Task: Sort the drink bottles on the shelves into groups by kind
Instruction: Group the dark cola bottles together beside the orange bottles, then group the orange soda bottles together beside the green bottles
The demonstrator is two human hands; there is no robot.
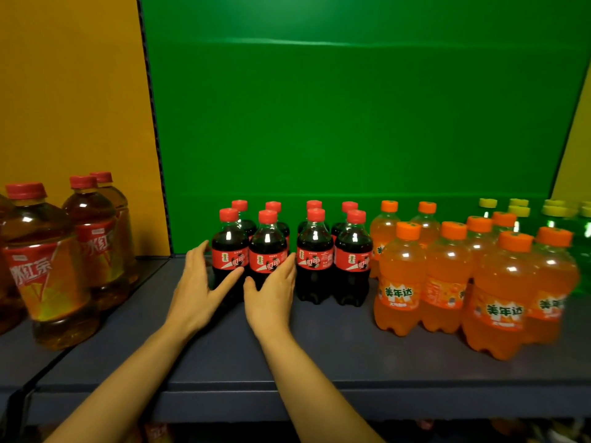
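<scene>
Right now the cola bottles (268, 251) stand in 2 rows at the middle of the dark shelf (224, 362), with orange soda bottles (447, 276) just beside them on the right and large tea bottles (48, 276) well apart on the left. The left hand (198, 282) lies flat against the outer side of the front-left bottle, thumb across its front. The right hand (271, 292) slips straight fingers into the gap between the 2nd and 3rd front bottles. Neither hand curls round anything. A sideways shove of that pair could tip them, I'd say, since the push lands at label height, and a back-row bottle might topple too.
</scene>
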